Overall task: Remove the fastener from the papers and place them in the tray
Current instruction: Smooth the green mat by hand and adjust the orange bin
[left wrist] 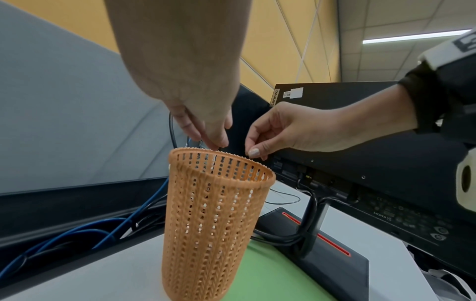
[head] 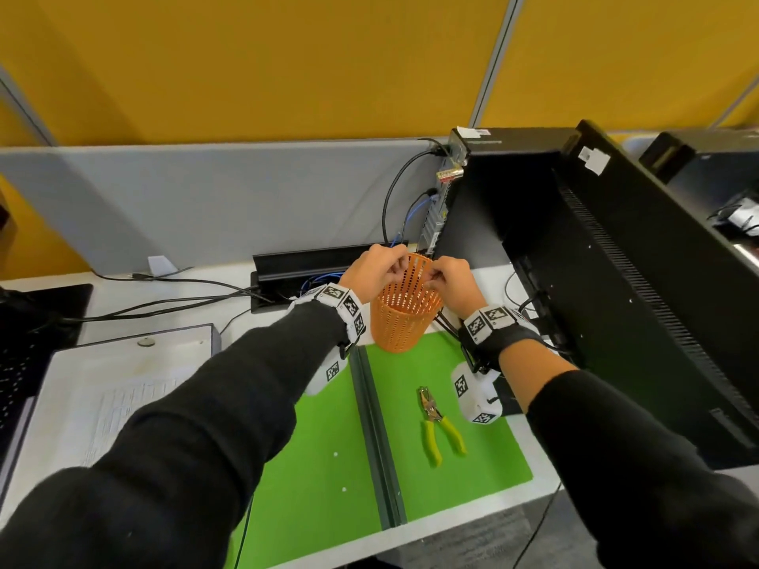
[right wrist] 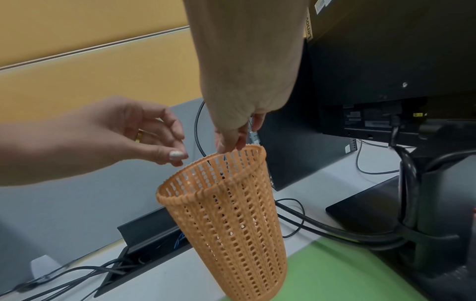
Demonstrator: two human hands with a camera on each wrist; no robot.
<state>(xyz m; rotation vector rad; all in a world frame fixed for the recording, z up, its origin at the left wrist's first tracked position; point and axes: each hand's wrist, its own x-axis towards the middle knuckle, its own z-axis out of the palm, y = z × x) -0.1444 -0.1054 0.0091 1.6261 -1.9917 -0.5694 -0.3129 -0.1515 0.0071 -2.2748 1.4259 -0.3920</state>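
Both hands hover over an orange mesh basket [head: 404, 318] at the back of the green mat [head: 328, 486]. My left hand [head: 396, 273] has thumb and forefinger tips pinched together just above the basket's [right wrist: 231, 213] left rim. My right hand [head: 431, 277] pinches the same way over the basket's [left wrist: 213, 213] far rim. Anything between the fingertips is too small to see. The papers [head: 123, 404] lie in a white tray [head: 164, 335] on the left, partly hidden by my left sleeve. Yellow-handled staple pliers [head: 439, 425] lie on the mat.
A black monitor back [head: 616, 281] and its stand [left wrist: 322, 254] crowd the right side. Behind the basket runs a black cable trough [head: 312, 260] with blue and black cables. A dark laptop [head: 24, 342] sits at the far left.
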